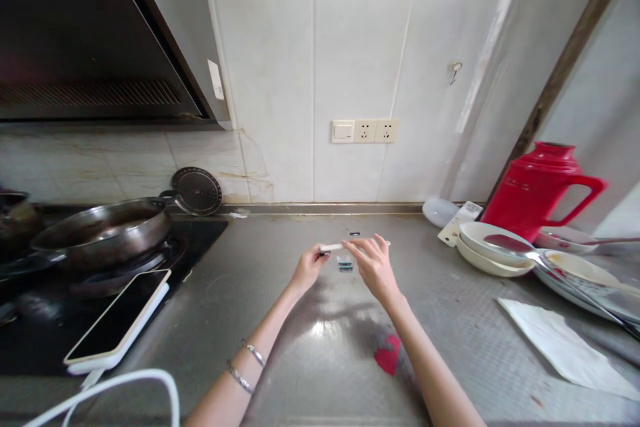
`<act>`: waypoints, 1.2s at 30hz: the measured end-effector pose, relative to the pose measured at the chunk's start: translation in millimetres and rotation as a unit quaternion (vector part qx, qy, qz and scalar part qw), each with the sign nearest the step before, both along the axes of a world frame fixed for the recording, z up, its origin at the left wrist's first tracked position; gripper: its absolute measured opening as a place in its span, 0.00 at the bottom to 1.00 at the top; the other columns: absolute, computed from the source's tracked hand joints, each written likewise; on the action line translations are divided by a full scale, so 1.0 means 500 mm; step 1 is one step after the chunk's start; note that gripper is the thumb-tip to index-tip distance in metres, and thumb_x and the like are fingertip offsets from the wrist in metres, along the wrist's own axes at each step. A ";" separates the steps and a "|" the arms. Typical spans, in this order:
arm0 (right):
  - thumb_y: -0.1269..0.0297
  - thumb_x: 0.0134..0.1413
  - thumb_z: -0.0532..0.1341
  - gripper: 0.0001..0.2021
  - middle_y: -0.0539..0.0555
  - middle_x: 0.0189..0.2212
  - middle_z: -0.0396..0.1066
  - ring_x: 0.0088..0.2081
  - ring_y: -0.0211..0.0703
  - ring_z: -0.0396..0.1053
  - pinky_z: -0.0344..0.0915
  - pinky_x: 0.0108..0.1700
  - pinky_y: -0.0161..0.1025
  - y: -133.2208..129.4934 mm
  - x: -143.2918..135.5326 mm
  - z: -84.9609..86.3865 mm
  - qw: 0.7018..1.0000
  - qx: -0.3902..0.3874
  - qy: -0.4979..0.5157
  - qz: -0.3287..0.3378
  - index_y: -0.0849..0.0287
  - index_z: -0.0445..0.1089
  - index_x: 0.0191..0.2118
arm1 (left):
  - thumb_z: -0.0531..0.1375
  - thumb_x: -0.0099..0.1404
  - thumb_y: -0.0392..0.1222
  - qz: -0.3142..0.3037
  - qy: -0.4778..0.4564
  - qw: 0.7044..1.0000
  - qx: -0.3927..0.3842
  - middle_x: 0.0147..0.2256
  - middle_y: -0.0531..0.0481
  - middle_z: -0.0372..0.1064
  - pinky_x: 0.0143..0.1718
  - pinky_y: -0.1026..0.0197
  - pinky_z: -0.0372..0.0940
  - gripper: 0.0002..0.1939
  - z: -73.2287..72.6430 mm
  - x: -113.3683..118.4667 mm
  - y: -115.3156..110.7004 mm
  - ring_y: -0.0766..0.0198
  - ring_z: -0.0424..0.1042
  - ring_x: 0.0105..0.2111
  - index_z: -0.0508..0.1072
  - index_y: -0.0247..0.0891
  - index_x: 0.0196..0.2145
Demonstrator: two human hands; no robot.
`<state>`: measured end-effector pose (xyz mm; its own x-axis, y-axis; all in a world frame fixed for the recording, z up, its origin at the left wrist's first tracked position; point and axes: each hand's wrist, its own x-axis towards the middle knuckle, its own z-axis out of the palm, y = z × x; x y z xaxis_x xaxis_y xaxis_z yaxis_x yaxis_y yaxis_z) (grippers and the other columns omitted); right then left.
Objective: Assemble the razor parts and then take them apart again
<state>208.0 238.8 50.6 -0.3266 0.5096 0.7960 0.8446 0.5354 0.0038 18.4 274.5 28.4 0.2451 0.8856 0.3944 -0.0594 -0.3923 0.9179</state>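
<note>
My left hand (307,269) grips the left end of a slim white device (332,248), held nearly level above the counter. Its exact kind cannot be made out from this edge-on angle. A small dark part shows under its left end, by my left fingertips. My right hand (373,265) is closed over the device's right part, its fingers bent and hiding much of it. On the counter below lie small batteries (345,267) in what looks like clear wrapping. A small black piece (355,233) rests farther back, towards the wall.
A steel pan (107,232) stands on the stove at left, with a phone (120,315) on a white block and a white cable (167,380) nearby. At right are a red thermos (540,190), stacked bowls (493,260), a napkin (565,343). Red scraps (388,355) lie in front.
</note>
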 end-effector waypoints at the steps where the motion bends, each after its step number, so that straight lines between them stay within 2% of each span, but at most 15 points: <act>1: 0.79 0.54 0.49 0.25 0.53 0.40 0.70 0.41 0.41 0.64 0.45 0.56 0.52 0.000 0.009 0.000 1.000 0.001 0.004 -0.004 0.46 0.63 0.53 | 0.59 0.56 0.42 0.005 0.000 1.000 -0.005 0.31 0.50 0.70 0.37 0.63 0.60 0.08 0.003 0.000 -0.002 0.62 0.67 0.34 0.73 0.37 0.34; 4: 0.80 0.54 0.48 0.25 0.53 0.40 0.70 0.41 0.41 0.63 0.45 0.55 0.52 0.002 0.025 -0.003 0.999 0.008 0.028 -0.020 0.47 0.65 0.52 | 0.60 0.55 0.42 0.011 -0.005 1.000 -0.015 0.31 0.49 0.70 0.33 0.65 0.59 0.07 0.007 0.001 -0.005 0.63 0.66 0.32 0.72 0.37 0.32; 8: 0.79 0.54 0.48 0.25 0.53 0.40 0.69 0.41 0.41 0.63 0.45 0.55 0.51 -0.001 0.004 -0.007 0.999 0.011 0.038 -0.011 0.47 0.64 0.52 | 0.59 0.56 0.42 -0.005 -0.009 1.000 -0.012 0.33 0.49 0.70 0.31 0.66 0.57 0.08 0.000 0.007 -0.005 0.64 0.65 0.32 0.72 0.36 0.34; 11: 0.79 0.54 0.49 0.25 0.52 0.40 0.70 0.41 0.41 0.63 0.43 0.55 0.51 -0.003 -0.004 -0.005 1.000 0.004 0.022 0.004 0.45 0.63 0.53 | 0.59 0.56 0.42 -0.002 -0.015 1.000 -0.009 0.29 0.51 0.67 0.28 0.68 0.55 0.08 0.000 0.007 -0.005 0.66 0.63 0.29 0.72 0.36 0.33; 15: 0.79 0.54 0.48 0.25 0.51 0.39 0.70 0.41 0.40 0.63 0.42 0.55 0.51 -0.004 0.024 -0.002 0.999 0.016 0.039 -0.020 0.44 0.65 0.51 | 0.60 0.55 0.42 0.010 -0.012 1.000 -0.022 0.25 0.53 0.66 0.24 0.68 0.52 0.07 0.006 0.003 -0.009 0.69 0.59 0.24 0.71 0.36 0.31; 18: 0.79 0.54 0.48 0.25 0.52 0.39 0.70 0.41 0.40 0.63 0.43 0.55 0.51 -0.004 0.027 -0.005 0.998 0.027 0.053 -0.029 0.45 0.65 0.51 | 0.59 0.56 0.43 -0.008 -0.001 1.000 -0.022 0.31 0.50 0.69 0.25 0.68 0.53 0.09 0.006 0.007 -0.011 0.68 0.62 0.26 0.72 0.36 0.33; 21: 0.79 0.54 0.49 0.24 0.52 0.40 0.70 0.41 0.40 0.63 0.43 0.55 0.50 -0.006 0.004 -0.007 0.998 0.027 0.046 -0.014 0.45 0.64 0.52 | 0.59 0.57 0.45 -0.022 0.001 1.000 -0.008 0.34 0.47 0.70 0.26 0.67 0.54 0.11 0.003 0.012 -0.011 0.66 0.63 0.30 0.72 0.36 0.35; 24: 0.78 0.54 0.51 0.24 0.52 0.39 0.70 0.41 0.39 0.63 0.42 0.56 0.50 -0.007 -0.003 -0.008 0.999 0.030 0.041 -0.002 0.46 0.65 0.52 | 0.59 0.57 0.46 -0.017 0.014 1.000 0.000 0.29 0.50 0.68 0.25 0.68 0.52 0.12 0.004 0.009 -0.009 0.68 0.61 0.26 0.72 0.34 0.35; 27: 0.78 0.53 0.51 0.23 0.51 0.38 0.70 0.40 0.39 0.63 0.41 0.56 0.50 -0.007 0.014 -0.007 0.997 0.041 0.056 -0.017 0.46 0.66 0.50 | 0.59 0.57 0.45 -0.002 0.026 1.000 -0.002 0.26 0.53 0.65 0.25 0.68 0.52 0.11 0.009 0.002 -0.009 0.70 0.59 0.24 0.71 0.34 0.33; 32: 0.78 0.54 0.51 0.23 0.51 0.38 0.70 0.40 0.39 0.64 0.42 0.56 0.49 -0.010 0.006 -0.009 0.996 0.051 0.071 -0.022 0.46 0.67 0.50 | 0.58 0.58 0.46 -0.021 0.026 0.999 -0.001 0.32 0.50 0.69 0.27 0.67 0.53 0.12 0.010 0.007 -0.014 0.68 0.62 0.28 0.71 0.34 0.34; 36: 0.77 0.55 0.51 0.22 0.52 0.38 0.70 0.40 0.38 0.64 0.43 0.55 0.49 -0.010 -0.010 -0.010 0.997 0.033 0.065 0.003 0.46 0.66 0.50 | 0.59 0.57 0.45 -0.013 0.021 1.000 0.006 0.26 0.54 0.65 0.25 0.68 0.52 0.11 0.012 0.008 -0.014 0.70 0.60 0.25 0.70 0.35 0.33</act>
<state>202.9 234.0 45.5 -0.2210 0.4523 0.8641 0.8369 0.5428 -0.0701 22.3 267.6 34.3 0.2851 0.8735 0.3946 -0.0322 -0.4028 0.9147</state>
